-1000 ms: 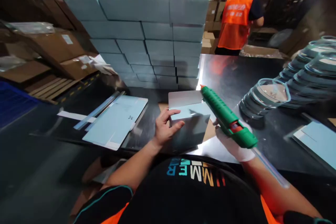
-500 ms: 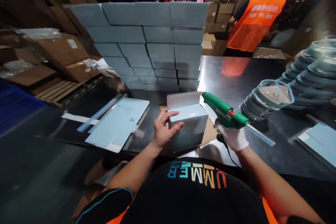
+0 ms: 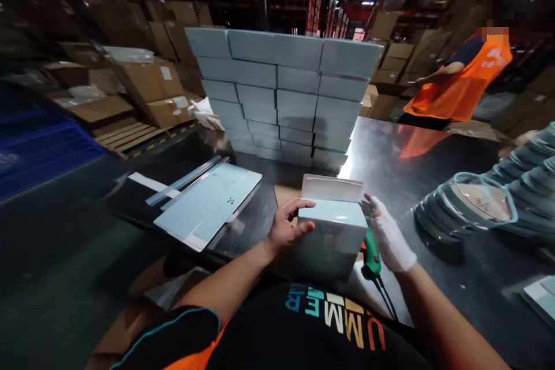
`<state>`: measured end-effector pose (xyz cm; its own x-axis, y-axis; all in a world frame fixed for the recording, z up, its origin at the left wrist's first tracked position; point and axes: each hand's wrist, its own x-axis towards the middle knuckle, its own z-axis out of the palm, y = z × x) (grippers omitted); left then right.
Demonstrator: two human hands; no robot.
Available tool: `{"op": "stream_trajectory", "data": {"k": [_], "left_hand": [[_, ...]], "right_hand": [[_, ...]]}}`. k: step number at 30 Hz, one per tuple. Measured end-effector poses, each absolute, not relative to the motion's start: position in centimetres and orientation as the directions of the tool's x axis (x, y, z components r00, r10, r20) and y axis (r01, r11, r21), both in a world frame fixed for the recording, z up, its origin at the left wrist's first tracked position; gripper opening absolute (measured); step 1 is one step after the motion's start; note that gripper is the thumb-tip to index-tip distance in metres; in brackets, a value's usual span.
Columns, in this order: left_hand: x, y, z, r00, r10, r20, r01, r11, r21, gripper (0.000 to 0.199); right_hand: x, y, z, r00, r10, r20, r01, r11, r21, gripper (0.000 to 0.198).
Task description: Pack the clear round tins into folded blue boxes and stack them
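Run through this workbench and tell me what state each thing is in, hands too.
Box: far flap raised
Glue gun: ungripped, beside the box
Pale-blue panel: lying flat
Box wall: stacked in rows
Clear containers: stacked in piles
Left hand: bare, gripping the box
Right hand: gloved, by the box's right side
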<state>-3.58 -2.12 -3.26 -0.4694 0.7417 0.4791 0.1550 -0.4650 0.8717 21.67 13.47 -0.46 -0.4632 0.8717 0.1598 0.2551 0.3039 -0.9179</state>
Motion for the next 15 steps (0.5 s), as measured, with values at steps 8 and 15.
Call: {"op": "stream_trajectory", "data": {"k": [8,15], "left_hand": [[-4.2,-1.4,-5.4,-0.423,0.677,0.602,0.240,-0.557,0.795,0.048],[-5.7,-1.7,-4.3,-0.246,0.671,0.699,0.279,-0.642,0.714,0.048]], "right_hand": [[17.0,11.7,0.1,-0.656,0.681,0.326,0.054,0.472,-0.880,0.056],[19.6,11.6,-2.1,-0.770,0.402,0.495,-0.088,0.702,-0.706,0.045]]}}
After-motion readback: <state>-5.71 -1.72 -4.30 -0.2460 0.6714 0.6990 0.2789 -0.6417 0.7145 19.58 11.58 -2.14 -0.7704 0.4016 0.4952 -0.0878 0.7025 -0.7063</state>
